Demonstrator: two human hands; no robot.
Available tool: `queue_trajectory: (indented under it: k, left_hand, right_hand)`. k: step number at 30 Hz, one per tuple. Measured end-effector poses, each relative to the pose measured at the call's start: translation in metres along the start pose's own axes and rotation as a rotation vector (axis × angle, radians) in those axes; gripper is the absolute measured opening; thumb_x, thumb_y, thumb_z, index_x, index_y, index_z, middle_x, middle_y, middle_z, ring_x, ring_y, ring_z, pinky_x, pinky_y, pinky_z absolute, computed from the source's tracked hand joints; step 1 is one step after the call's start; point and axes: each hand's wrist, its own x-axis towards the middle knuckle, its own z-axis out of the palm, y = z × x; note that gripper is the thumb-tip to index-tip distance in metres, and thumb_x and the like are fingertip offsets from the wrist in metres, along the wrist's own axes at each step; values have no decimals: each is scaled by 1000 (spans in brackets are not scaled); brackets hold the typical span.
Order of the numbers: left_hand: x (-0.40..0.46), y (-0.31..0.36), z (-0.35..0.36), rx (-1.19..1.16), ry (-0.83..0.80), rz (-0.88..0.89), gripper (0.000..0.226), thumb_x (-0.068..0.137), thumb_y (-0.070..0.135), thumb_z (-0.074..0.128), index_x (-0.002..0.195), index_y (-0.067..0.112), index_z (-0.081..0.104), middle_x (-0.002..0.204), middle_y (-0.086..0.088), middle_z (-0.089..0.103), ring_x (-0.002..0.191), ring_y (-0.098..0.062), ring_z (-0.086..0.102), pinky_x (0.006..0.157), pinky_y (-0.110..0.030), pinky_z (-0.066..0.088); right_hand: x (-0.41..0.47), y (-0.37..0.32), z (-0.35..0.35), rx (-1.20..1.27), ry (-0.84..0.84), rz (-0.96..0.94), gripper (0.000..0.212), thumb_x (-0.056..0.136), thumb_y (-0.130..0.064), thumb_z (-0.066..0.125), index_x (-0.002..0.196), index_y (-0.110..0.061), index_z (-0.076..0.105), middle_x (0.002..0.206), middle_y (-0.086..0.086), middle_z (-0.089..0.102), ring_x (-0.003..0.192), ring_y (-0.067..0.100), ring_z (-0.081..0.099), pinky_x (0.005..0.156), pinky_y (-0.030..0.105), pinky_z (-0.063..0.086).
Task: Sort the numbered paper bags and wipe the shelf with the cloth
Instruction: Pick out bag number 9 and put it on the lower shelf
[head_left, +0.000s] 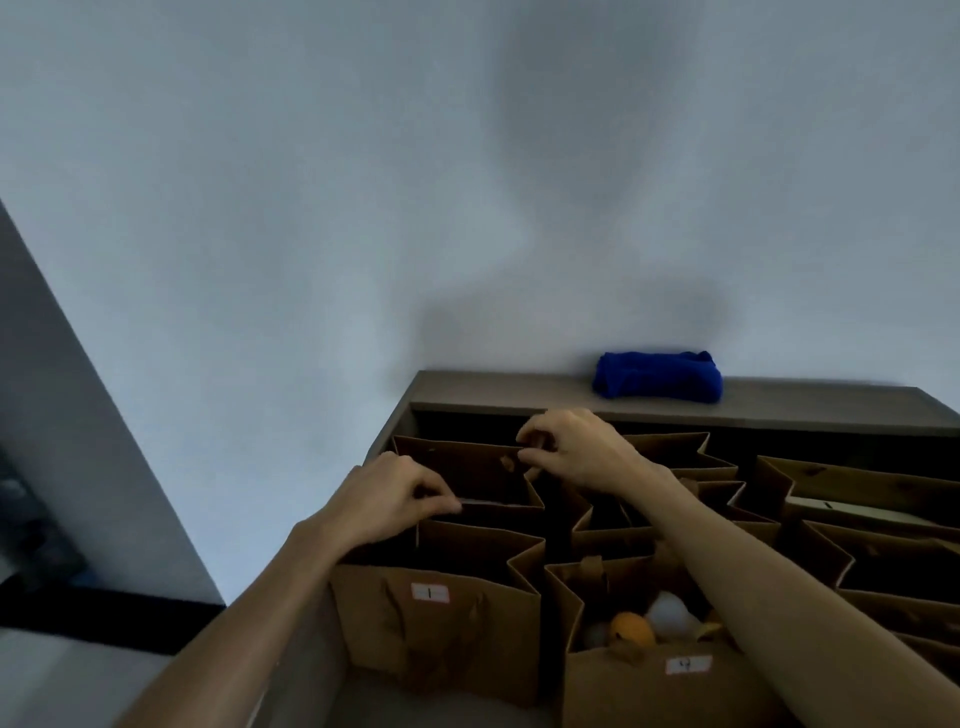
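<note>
The open brown paper bag's (470, 475) number was hidden; left hand (387, 501) and right hand (574, 452) pinched its opposite rims.

Upright brown paper bags (436, 618) (blue cloth (657, 375) behind)

The paper bags (436, 597) are matt brown kraft paper, creased at the folds, and the near left one carries a smooth white paper label (429, 593). The blue cloth (657, 375) on the far shelf top looks soft, thick and napped. The shelf (519, 392) has a matt grey-brown, wood-like finish. The wall (311, 208) behind is smooth matt white
</note>
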Motion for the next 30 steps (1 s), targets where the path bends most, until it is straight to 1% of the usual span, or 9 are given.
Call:
queue_trajectory:
  k: [4, 7, 10, 13, 15, 20, 24, 27, 30]
  left_hand:
    - [-10, -3, 0, -52, 5, -44, 35, 90, 56, 49, 69, 34, 65, 58, 14, 60, 61, 3, 61, 59, -11, 41]
    - [-14, -4, 4, -73, 15, -54, 37, 91, 54, 49, 60, 36, 58, 51, 14, 55, 57, 1, 59, 55, -8, 37]
    - [-15, -5, 5, -115, 10, -39, 30, 92, 53, 48, 71, 38, 64, 60, 17, 60, 63, 3, 61, 56, -9, 40]
    - [-12, -5, 7, -167, 61, 2, 28, 94, 47, 49, 108, 33, 69, 98, 20, 68, 85, 8, 61, 70, -7, 46]
    - [-6, -3, 10, -199, 108, 12, 30, 95, 42, 50, 116, 28, 67, 109, 18, 66, 94, 7, 59, 76, -7, 46]
    - [8, 10, 17, -203, 139, 46, 26, 96, 35, 53, 116, 26, 65, 116, 11, 64, 102, 3, 56, 86, -14, 45]
    - [11, 28, 17, -225, 196, 137, 24, 94, 32, 55, 115, 28, 65, 117, 14, 61, 104, 5, 55, 89, -16, 47]
    - [5, 58, 16, -298, 137, 255, 21, 93, 34, 54, 111, 31, 65, 111, 18, 62, 103, 7, 57, 86, -15, 48]
    - [-1, 88, 21, -285, 34, 355, 21, 93, 37, 54, 109, 31, 66, 107, 20, 62, 103, 7, 55, 88, -15, 45]
  right_hand:
    - [-7, -5, -1, 15, -64, -100, 9, 93, -33, 62, 100, -28, 66, 98, -14, 59, 88, 0, 57, 79, 24, 52]
    - [-11, -10, -2, 24, -116, -146, 2, 92, -32, 63, 94, -31, 64, 93, -16, 57, 87, -2, 57, 75, 22, 51]
    - [-9, -9, -2, 0, -85, -134, 5, 94, -33, 61, 96, -29, 64, 95, -15, 58, 86, 0, 57, 76, 24, 52]
    - [1, -2, 0, -50, -30, -60, 10, 95, -34, 58, 100, -28, 64, 98, -11, 61, 87, 4, 57, 79, 32, 53]
    - [8, 6, 3, -9, -27, 2, 10, 96, -34, 57, 101, -29, 64, 98, -9, 64, 87, 5, 60, 81, 37, 55]
    - [5, 18, 4, 44, 9, 87, 17, 98, -32, 54, 109, -26, 65, 104, -6, 65, 93, 7, 61, 88, 41, 55]
    - [-26, 21, -15, 55, 76, 37, 15, 96, -27, 57, 109, -25, 64, 104, -11, 63, 94, 1, 58, 87, 28, 52]
    - [-65, 23, -33, 40, 109, 25, 14, 95, -26, 59, 107, -26, 66, 100, -13, 63, 92, -2, 59, 82, 19, 48]
    - [-109, 24, -51, 54, 43, 55, 14, 94, -27, 60, 107, -27, 67, 99, -18, 64, 93, -6, 60, 79, 13, 49]
